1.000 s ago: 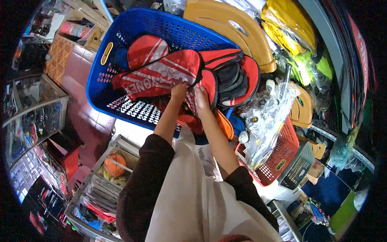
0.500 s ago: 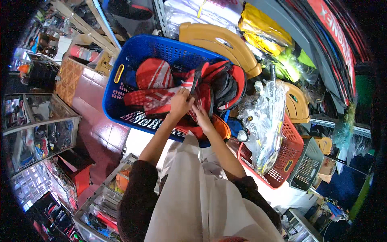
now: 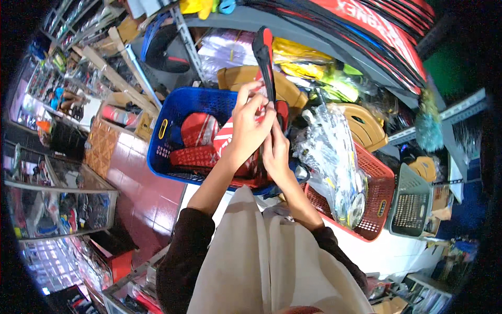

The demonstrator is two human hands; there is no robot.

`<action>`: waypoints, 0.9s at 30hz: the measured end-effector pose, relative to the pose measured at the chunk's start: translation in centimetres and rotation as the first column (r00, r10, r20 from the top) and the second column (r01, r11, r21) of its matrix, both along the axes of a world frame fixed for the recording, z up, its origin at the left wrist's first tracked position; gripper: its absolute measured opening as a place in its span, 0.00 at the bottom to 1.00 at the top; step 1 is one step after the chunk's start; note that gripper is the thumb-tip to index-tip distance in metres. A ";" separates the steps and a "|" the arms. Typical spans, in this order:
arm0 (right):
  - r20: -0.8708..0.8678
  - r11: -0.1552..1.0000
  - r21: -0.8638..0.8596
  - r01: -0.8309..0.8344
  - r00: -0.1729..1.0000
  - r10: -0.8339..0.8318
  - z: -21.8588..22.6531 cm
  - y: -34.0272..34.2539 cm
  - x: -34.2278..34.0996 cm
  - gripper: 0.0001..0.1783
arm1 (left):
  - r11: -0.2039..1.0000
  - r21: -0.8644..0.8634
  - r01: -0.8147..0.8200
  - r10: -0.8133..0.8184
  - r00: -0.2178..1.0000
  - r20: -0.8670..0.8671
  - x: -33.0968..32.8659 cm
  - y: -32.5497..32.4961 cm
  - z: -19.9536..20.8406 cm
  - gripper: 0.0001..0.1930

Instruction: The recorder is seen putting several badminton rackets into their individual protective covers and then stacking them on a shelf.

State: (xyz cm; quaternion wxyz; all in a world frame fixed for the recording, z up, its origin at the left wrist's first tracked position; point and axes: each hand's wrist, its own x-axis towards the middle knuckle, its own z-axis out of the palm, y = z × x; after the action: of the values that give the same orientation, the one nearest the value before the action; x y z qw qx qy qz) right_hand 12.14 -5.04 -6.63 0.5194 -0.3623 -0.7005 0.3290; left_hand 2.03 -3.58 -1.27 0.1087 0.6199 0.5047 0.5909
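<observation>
A red and black racket cover [image 3: 265, 63] is held up nearly edge-on above the blue basket [image 3: 157, 152]. My left hand [image 3: 248, 123] grips its side with bent fingers. Lower down, the fingers of my right hand [image 3: 277, 152] press against the same cover, close beside the left. Inside the basket lie more red covers with white stripes, one rounded cover [image 3: 200, 130] at the left and a patterned one [image 3: 192, 156] below it. My hands and forearms hide part of the basket's right side.
To the right stand a red basket [image 3: 376, 209] with plastic-wrapped rackets [image 3: 334, 167] and a grey-green basket [image 3: 413, 204]. Tan plastic boards [image 3: 293, 94] lie behind the blue basket. Overhead hangs a row of racket bags [image 3: 376, 31]. Glass cases [image 3: 68, 209] line the left.
Both hands have risen out of the blue basket, lifting a red and black racket cover upright. The view has shifted, so the baskets sit lower in it.
</observation>
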 end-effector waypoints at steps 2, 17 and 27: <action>-0.027 0.989 0.101 0.108 0.994 -0.106 1.8 0.5 1.9 0.22 | 0.996 0.069 0.048 -0.050 0.999 0.020 2.5 1.1 2.0 0.04; -0.392 0.948 0.181 0.261 0.903 -0.174 15.1 5.5 16.2 0.18 | 0.938 0.134 0.319 -0.305 0.946 -0.113 13.8 1.2 5.9 0.14; -0.410 0.890 0.318 0.327 0.894 -0.182 20.7 9.6 18.2 0.16 | 0.878 0.327 0.351 -0.391 0.918 0.064 14.5 4.7 10.4 0.08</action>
State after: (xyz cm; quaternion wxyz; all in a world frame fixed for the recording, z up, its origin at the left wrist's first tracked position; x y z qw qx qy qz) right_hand 30.32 4.51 14.11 0.7408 -0.2769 -0.5858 0.1771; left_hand 16.55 1.08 9.18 0.1536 0.6753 0.2697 0.6691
